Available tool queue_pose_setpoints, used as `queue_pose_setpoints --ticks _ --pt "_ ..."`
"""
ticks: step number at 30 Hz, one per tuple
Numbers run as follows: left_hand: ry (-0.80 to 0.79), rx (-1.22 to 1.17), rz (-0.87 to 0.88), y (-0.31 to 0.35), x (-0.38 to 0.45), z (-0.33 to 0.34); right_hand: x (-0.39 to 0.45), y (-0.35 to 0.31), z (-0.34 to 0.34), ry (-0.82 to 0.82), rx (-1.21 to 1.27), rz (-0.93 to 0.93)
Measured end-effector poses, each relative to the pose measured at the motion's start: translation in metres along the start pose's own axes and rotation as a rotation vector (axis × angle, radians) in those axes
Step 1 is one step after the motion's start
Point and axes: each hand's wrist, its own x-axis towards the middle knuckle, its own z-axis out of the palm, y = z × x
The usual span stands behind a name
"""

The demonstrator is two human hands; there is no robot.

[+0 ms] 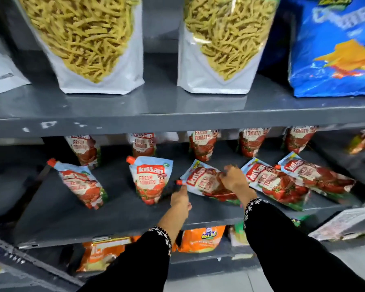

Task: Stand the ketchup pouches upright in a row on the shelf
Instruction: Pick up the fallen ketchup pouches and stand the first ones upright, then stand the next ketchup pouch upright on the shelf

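Red and white ketchup pouches with orange caps sit on the grey middle shelf [118,209]. Several stand upright in a back row [143,145]. In the front row, two stand upright at the left [82,184] and centre [150,178]. A third pouch [204,182] lies tilted on its back. My right hand [233,179] rests on its middle, fingers curled on it. My left hand [180,199] touches its orange cap end with the fingertips. Two more pouches [276,184] [318,175] lie flat, overlapping, to the right.
The shelf above [177,106] carries white bags of yellow snack sticks [89,43] and a blue chip bag [335,45]. Orange snack packets [200,239] sit on the shelf below. A slotted metal upright [19,258] runs at the lower left.
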Motion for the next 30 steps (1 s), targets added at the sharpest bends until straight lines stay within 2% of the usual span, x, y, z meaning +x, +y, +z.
queue_pose_setpoints --ticks 3,5,8,11,16,19,21,25,30 --pt "0.046 -0.053 0.013 -0.004 0.003 0.034 0.014 0.021 -0.008 -0.185 -0.112 0.004" --pt "0.101 -0.097 0.034 -0.008 0.008 0.051 0.025 0.031 -0.013 -0.287 -0.070 -0.017" --pt "0.210 -0.088 0.053 -0.013 0.010 0.058 0.035 0.034 -0.018 -0.360 0.075 -0.015" --pt "0.355 0.100 0.145 -0.018 -0.002 0.062 0.037 0.048 -0.018 -0.423 0.357 0.062" --pt "0.472 0.342 0.485 -0.004 -0.056 0.072 0.029 0.075 -0.007 -0.410 0.832 -0.027" --pt "0.425 0.379 0.727 0.013 -0.069 0.072 0.020 0.075 -0.007 -0.307 1.045 -0.031" --pt "0.387 0.412 0.824 0.023 -0.071 0.071 0.014 0.071 -0.005 -0.261 1.111 -0.026" --pt "0.315 0.460 0.781 0.028 -0.062 0.066 0.006 0.064 0.002 -0.141 1.097 0.029" --pt "0.363 0.369 0.463 0.007 -0.057 0.080 0.007 0.068 -0.012 -0.122 0.934 -0.063"
